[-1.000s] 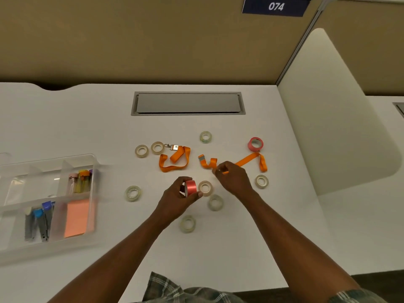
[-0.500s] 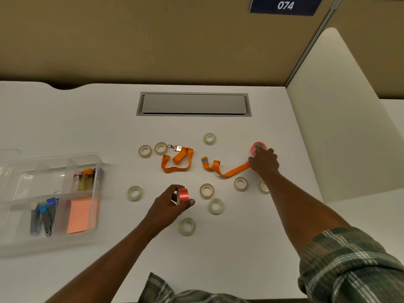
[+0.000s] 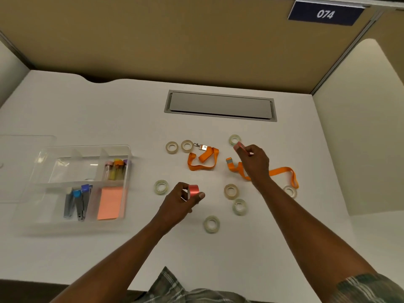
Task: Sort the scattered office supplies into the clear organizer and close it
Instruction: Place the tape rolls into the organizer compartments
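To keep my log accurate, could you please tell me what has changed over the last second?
The right hand left the right orange lanyard, reached right to the second red tape roll, picked it up and carried it leftward. The left hand still holds the first red tape roll. The other lanyard, the clear tape rolls and the organizer stayed put.

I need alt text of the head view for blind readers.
The left hand holds a red tape roll and the right hand a second red roll over a desk with clear tape rolls, orange lanyards and a clear organizer.
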`<action>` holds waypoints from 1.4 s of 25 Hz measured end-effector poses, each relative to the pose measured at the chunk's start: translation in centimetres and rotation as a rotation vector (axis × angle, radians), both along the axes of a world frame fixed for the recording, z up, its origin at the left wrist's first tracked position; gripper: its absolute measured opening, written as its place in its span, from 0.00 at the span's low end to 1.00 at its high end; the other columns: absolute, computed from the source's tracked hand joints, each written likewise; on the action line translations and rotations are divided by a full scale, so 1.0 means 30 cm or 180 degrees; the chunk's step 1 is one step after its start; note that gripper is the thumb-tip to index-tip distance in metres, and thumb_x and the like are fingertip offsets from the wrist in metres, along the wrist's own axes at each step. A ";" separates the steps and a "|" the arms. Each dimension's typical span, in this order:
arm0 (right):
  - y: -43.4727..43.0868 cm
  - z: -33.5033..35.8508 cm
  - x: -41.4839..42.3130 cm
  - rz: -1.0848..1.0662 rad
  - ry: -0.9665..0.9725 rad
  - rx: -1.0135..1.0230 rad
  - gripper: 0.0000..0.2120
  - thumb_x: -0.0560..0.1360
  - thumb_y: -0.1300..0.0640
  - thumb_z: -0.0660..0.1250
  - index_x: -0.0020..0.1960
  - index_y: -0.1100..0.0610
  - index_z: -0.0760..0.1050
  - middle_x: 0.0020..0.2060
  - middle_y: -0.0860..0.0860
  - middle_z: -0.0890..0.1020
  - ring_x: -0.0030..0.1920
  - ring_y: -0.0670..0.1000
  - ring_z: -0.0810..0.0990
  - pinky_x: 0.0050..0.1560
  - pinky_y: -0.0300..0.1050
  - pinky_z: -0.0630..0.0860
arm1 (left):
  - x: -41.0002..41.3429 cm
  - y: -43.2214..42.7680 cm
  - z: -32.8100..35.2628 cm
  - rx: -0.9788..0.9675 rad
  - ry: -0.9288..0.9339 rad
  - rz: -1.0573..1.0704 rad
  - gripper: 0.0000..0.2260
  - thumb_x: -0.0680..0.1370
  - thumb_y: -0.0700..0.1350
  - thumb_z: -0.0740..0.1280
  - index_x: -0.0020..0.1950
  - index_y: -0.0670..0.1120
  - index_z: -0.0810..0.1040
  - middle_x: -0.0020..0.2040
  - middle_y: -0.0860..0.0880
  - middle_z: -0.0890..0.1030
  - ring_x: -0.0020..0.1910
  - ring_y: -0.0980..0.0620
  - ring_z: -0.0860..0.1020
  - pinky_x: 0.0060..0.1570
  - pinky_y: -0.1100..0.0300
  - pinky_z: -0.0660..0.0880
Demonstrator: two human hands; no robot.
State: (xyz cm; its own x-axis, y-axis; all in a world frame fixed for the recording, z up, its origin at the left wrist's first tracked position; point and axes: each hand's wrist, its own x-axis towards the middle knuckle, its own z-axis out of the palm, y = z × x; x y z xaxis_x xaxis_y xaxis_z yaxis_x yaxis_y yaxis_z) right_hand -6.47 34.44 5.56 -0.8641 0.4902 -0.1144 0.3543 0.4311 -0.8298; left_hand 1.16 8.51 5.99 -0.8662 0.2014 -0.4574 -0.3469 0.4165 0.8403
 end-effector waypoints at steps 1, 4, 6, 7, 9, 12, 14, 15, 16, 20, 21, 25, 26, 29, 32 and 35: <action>-0.072 0.012 0.002 -0.0020 -0.0129 -0.0304 0.20 0.73 0.37 0.70 0.37 0.54 0.77 0.34 0.48 0.82 0.39 0.49 0.79 0.41 0.44 0.72 | -0.005 -0.029 0.009 0.0051 0.0009 0.0036 0.21 0.72 0.66 0.70 0.57 0.55 0.74 0.46 0.50 0.84 0.42 0.52 0.83 0.38 0.63 0.77; -0.260 0.031 0.005 0.0170 -0.0239 -0.0800 0.23 0.71 0.33 0.68 0.41 0.53 0.79 0.38 0.48 0.84 0.43 0.50 0.83 0.48 0.50 0.80 | -0.023 -0.120 0.033 0.0105 0.0053 0.0163 0.21 0.72 0.67 0.66 0.57 0.56 0.74 0.43 0.51 0.84 0.40 0.53 0.82 0.38 0.62 0.78; -0.382 0.043 0.007 0.0451 -0.0289 -0.0950 0.21 0.73 0.36 0.69 0.45 0.56 0.79 0.41 0.50 0.84 0.45 0.51 0.83 0.47 0.50 0.81 | -0.034 -0.196 0.048 0.0159 0.0052 0.0306 0.21 0.74 0.68 0.63 0.59 0.55 0.75 0.43 0.51 0.83 0.38 0.56 0.81 0.36 0.65 0.75; -0.444 0.055 0.010 0.0622 -0.0339 -0.0985 0.22 0.73 0.37 0.69 0.45 0.57 0.79 0.41 0.50 0.84 0.45 0.51 0.83 0.45 0.50 0.81 | -0.039 -0.236 0.056 0.0190 0.0058 0.0386 0.21 0.75 0.67 0.62 0.59 0.54 0.75 0.43 0.52 0.82 0.38 0.57 0.80 0.35 0.66 0.74; -0.565 0.063 0.007 0.0965 -0.0421 -0.0880 0.24 0.72 0.34 0.68 0.44 0.56 0.79 0.40 0.51 0.83 0.43 0.53 0.83 0.44 0.52 0.82 | -0.048 -0.320 0.068 0.0204 0.0118 0.0557 0.20 0.77 0.66 0.60 0.60 0.55 0.75 0.45 0.52 0.82 0.38 0.57 0.79 0.34 0.66 0.73; -0.742 0.060 -0.024 0.1307 -0.0528 -0.0732 0.22 0.70 0.32 0.66 0.41 0.52 0.78 0.39 0.49 0.84 0.41 0.52 0.83 0.49 0.58 0.82 | -0.067 -0.460 0.067 0.0100 0.0248 0.0865 0.18 0.80 0.63 0.58 0.62 0.55 0.74 0.47 0.53 0.81 0.43 0.55 0.78 0.39 0.63 0.73; -0.853 0.065 -0.053 0.1447 -0.0564 -0.0642 0.20 0.69 0.33 0.66 0.41 0.50 0.79 0.39 0.47 0.84 0.39 0.51 0.84 0.50 0.57 0.81 | -0.091 -0.556 0.054 -0.0047 0.0373 0.1080 0.18 0.81 0.61 0.56 0.64 0.53 0.75 0.48 0.52 0.80 0.47 0.51 0.78 0.46 0.58 0.75; -0.904 0.070 -0.066 0.1557 -0.0532 -0.0561 0.19 0.70 0.34 0.66 0.42 0.50 0.79 0.40 0.46 0.84 0.40 0.50 0.83 0.50 0.55 0.81 | -0.107 -0.604 0.045 -0.0152 0.0456 0.1168 0.19 0.81 0.61 0.56 0.65 0.53 0.75 0.50 0.51 0.80 0.50 0.49 0.79 0.50 0.55 0.76; -0.958 0.073 -0.082 0.1715 -0.0465 -0.0433 0.16 0.72 0.37 0.67 0.43 0.50 0.80 0.42 0.46 0.84 0.40 0.49 0.83 0.49 0.52 0.80 | -0.125 -0.658 0.034 -0.0279 0.0548 0.1224 0.20 0.81 0.62 0.56 0.66 0.54 0.75 0.52 0.51 0.80 0.52 0.49 0.78 0.52 0.54 0.76; -1.141 0.079 -0.146 0.2445 0.0058 0.0232 0.09 0.75 0.51 0.71 0.45 0.57 0.81 0.44 0.50 0.81 0.44 0.49 0.78 0.47 0.45 0.76 | -0.205 -0.850 0.000 -0.1026 0.1068 0.1170 0.22 0.77 0.54 0.69 0.69 0.48 0.74 0.55 0.47 0.77 0.52 0.49 0.77 0.52 0.54 0.75; -1.184 0.069 -0.164 0.2584 0.0151 0.0373 0.08 0.75 0.52 0.71 0.45 0.58 0.81 0.45 0.51 0.80 0.45 0.49 0.77 0.46 0.43 0.74 | -0.228 -0.890 -0.013 -0.1282 0.1204 0.1088 0.23 0.75 0.52 0.71 0.68 0.46 0.74 0.55 0.45 0.78 0.53 0.47 0.77 0.53 0.52 0.75; -1.302 0.002 -0.227 0.2975 0.0197 0.1081 0.10 0.76 0.57 0.69 0.57 0.57 0.81 0.58 0.55 0.78 0.53 0.56 0.79 0.51 0.46 0.76 | -0.313 -0.977 -0.040 -0.2261 0.1349 0.0716 0.26 0.72 0.52 0.75 0.66 0.42 0.76 0.58 0.41 0.80 0.56 0.41 0.78 0.54 0.50 0.72; -1.320 -0.014 -0.238 0.3063 0.0191 0.1281 0.11 0.76 0.59 0.68 0.58 0.57 0.81 0.61 0.57 0.78 0.54 0.57 0.79 0.53 0.49 0.77 | -0.327 -0.988 -0.049 -0.2435 0.1334 0.0599 0.26 0.72 0.53 0.74 0.67 0.43 0.76 0.59 0.41 0.80 0.57 0.41 0.77 0.55 0.49 0.72; -1.353 -0.045 -0.251 0.3242 0.0205 0.1974 0.09 0.76 0.62 0.69 0.55 0.59 0.81 0.61 0.58 0.78 0.54 0.58 0.80 0.51 0.53 0.80 | -0.351 -1.012 -0.092 -0.2711 0.1309 0.0293 0.26 0.73 0.55 0.73 0.67 0.45 0.76 0.62 0.43 0.80 0.61 0.42 0.76 0.57 0.48 0.70; -1.373 -0.049 -0.262 0.3276 0.0241 0.2271 0.11 0.76 0.62 0.68 0.57 0.58 0.81 0.60 0.57 0.80 0.56 0.58 0.78 0.50 0.50 0.78 | -0.366 -1.021 -0.119 -0.2846 0.1365 0.0188 0.26 0.73 0.57 0.72 0.65 0.45 0.77 0.61 0.44 0.81 0.61 0.41 0.75 0.57 0.48 0.69; -1.389 -0.030 -0.264 0.3413 0.0037 0.2133 0.16 0.77 0.60 0.66 0.64 0.55 0.78 0.68 0.55 0.76 0.63 0.59 0.74 0.56 0.52 0.74 | -0.373 -1.017 -0.120 -0.2912 0.1446 0.0109 0.24 0.74 0.57 0.70 0.65 0.44 0.77 0.59 0.43 0.81 0.60 0.41 0.76 0.56 0.48 0.68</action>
State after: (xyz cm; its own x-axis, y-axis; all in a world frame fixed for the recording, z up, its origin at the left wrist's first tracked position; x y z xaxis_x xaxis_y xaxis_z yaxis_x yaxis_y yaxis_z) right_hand -14.40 -7.22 4.67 -0.8615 -0.4967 -0.1053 -0.4385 0.8324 -0.3387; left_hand -10.02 -22.02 2.38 -0.9948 -0.0883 -0.0503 -0.0984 0.9605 0.2601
